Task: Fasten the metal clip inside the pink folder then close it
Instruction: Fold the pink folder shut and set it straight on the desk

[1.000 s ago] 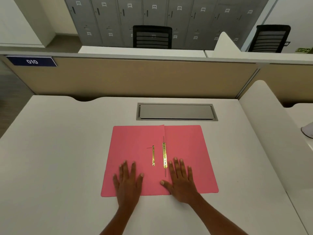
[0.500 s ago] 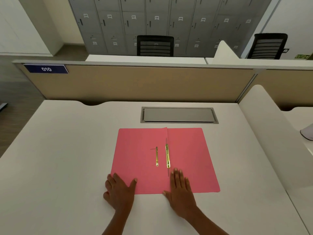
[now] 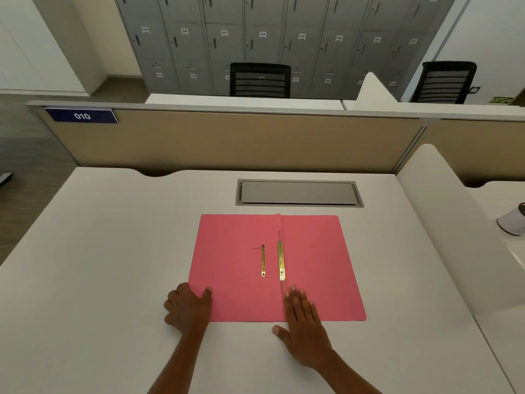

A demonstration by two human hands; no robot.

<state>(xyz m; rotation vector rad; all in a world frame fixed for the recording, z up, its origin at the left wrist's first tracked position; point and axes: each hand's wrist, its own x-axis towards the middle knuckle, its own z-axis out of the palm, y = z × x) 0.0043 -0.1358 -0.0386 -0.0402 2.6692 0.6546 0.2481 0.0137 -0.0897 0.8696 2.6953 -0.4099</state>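
The folder (image 3: 241, 268) lies open on the worktop (image 3: 99, 265). Left hand (image 3: 187, 307) curls at its corner, gripping nothing visible. Right hand (image 3: 304, 325) lies flat, fingers (image 3: 295, 301) spread.

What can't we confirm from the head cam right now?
- Left hand fingers: curled at the pink folder edge; whether they go under the flap is hidden by the hand itself.
- Metal clip: too small to tell fastened or loose.
- White object: cut off by right frame edge.
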